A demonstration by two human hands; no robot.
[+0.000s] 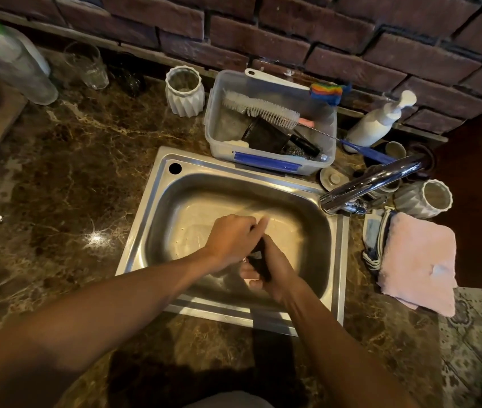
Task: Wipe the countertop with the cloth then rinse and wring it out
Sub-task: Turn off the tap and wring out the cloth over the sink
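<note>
A dark, twisted cloth [258, 260] is gripped by the curled left hand [230, 241] and right hand [275, 269] over the stainless-steel sink [157, 201].

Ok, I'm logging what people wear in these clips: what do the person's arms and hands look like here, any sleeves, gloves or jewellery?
Both forearms are bare up to the bottom edge of the picture, so no sleeves show. The left hand and right hand wear no gloves. No watch, bracelet or ring is visible, though the fingers are partly hidden and blurred.
</note>
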